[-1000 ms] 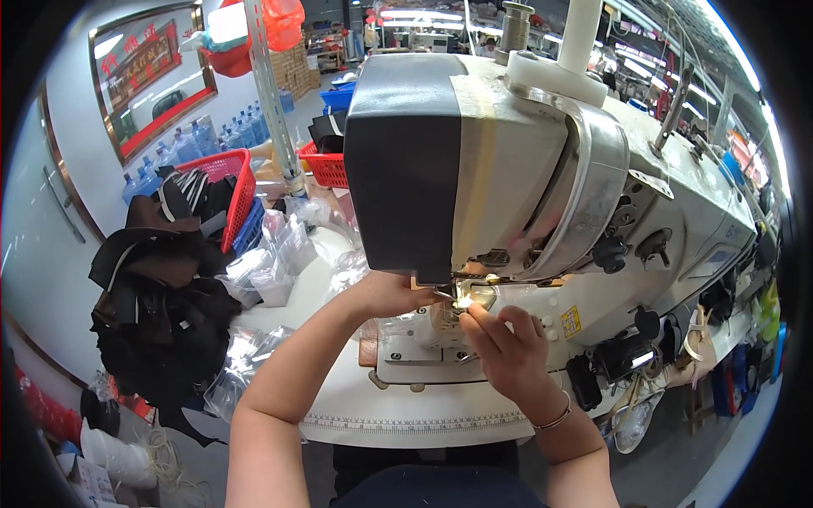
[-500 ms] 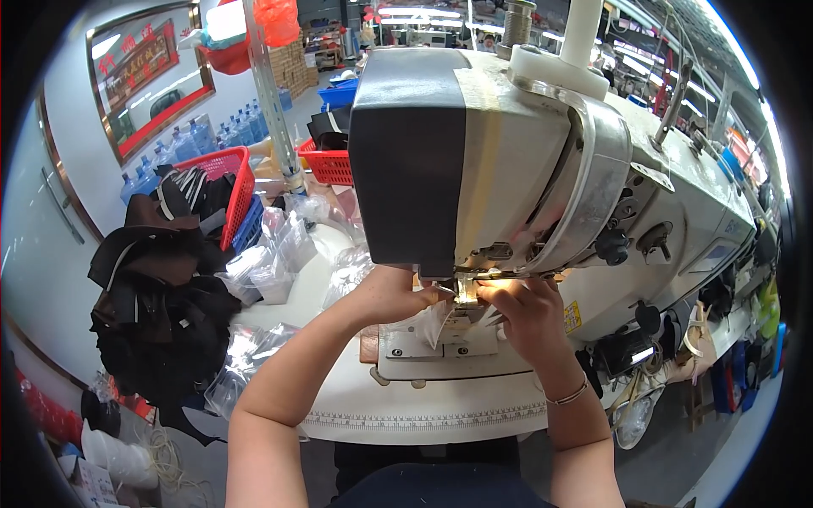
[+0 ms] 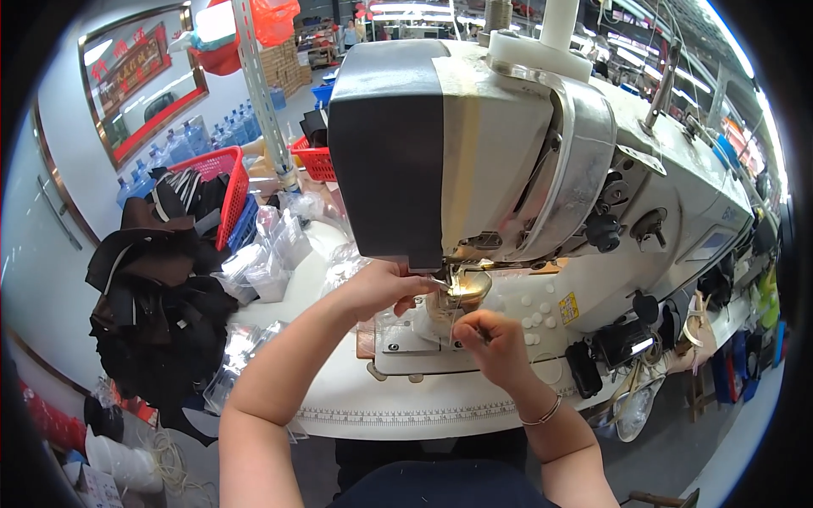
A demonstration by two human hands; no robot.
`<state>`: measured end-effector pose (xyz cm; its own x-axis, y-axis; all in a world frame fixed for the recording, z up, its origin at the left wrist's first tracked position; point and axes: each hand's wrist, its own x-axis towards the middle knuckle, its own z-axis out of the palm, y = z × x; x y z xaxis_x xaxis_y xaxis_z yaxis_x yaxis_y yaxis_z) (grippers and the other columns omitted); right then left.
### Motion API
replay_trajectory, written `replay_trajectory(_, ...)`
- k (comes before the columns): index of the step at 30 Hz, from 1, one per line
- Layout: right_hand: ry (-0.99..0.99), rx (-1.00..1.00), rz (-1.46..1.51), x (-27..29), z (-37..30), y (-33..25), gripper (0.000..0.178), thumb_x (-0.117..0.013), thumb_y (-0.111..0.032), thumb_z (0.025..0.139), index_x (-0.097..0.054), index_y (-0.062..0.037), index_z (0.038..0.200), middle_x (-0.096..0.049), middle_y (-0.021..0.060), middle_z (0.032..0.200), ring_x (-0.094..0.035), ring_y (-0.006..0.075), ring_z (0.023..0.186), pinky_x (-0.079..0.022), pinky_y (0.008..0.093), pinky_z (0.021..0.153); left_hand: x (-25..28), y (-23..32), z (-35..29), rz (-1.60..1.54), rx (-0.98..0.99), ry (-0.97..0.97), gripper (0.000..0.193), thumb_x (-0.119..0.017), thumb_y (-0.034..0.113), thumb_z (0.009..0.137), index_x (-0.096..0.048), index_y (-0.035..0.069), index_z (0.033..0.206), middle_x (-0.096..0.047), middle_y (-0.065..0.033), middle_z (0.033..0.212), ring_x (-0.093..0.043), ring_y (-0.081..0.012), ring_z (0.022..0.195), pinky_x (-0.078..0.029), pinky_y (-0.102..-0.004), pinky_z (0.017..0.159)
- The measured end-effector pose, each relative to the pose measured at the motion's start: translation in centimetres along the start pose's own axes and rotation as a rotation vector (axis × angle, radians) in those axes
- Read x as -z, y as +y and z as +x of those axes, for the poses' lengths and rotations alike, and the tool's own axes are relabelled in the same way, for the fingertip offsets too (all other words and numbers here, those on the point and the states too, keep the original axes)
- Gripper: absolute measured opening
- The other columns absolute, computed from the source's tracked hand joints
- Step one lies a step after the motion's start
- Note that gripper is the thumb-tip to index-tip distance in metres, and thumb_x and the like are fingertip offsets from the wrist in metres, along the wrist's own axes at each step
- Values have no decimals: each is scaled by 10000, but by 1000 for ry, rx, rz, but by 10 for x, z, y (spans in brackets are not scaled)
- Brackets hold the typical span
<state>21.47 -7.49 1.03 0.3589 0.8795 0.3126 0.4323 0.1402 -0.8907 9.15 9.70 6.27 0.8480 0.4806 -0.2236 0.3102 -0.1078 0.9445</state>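
Observation:
A large white and dark grey sewing machine [image 3: 385, 161] stands in front of me over a white table. My left hand [image 3: 389, 288] is up beside the lit needle area [image 3: 466, 288], its fingertips pinched together at the needle. A small shiny bit shows at those fingertips, too small to name. Closed in a pinch, my right hand [image 3: 495, 343] is just in front of the post under the needle, apart from the left. What its fingers hold, if anything, is hidden. Small white discs [image 3: 533, 320] lie on the machine bed right of the needle.
Black and brown cut pieces [image 3: 161, 313] are heaped at the left, by a red basket [image 3: 237, 186]. Clear plastic bags [image 3: 267, 245] lie on the table's left side. A ruler strip [image 3: 406, 416] runs along the front edge. A dark box [image 3: 622, 343] sits at the right.
My right hand has come down and toward me from the needle area, uncovering the white discs. My left hand stays at the needle. The whole view has shifted slightly.

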Motion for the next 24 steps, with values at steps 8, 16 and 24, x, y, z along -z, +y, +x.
replay_trajectory(8,-86,-167,445,6,5,2,140,-569,-118,867,-595,-2,793,-605,15,698,-528,52,620,-425,177,580,-22,-32,2,-464,-72,-1,84,-556,98,827,-544,17,846,-521,-22,722,-497,-103,486,-403,-233,444)
replay_trajectory(16,-74,-278,507,30,16,2,170,-605,-166,830,-577,-29,734,-594,34,646,-502,47,551,-378,166,496,-49,-36,-2,-564,-250,151,154,-552,161,869,-529,21,811,-521,-18,706,-512,-87,529,-446,-228,502)
replay_trajectory(24,-66,-298,518,49,34,9,188,-635,-188,810,-564,-57,696,-580,26,625,-505,50,526,-365,166,464,-64,-41,-5,-607,-311,219,194,-566,176,867,-472,45,758,-498,-11,652,-513,-81,531,-434,-225,507)
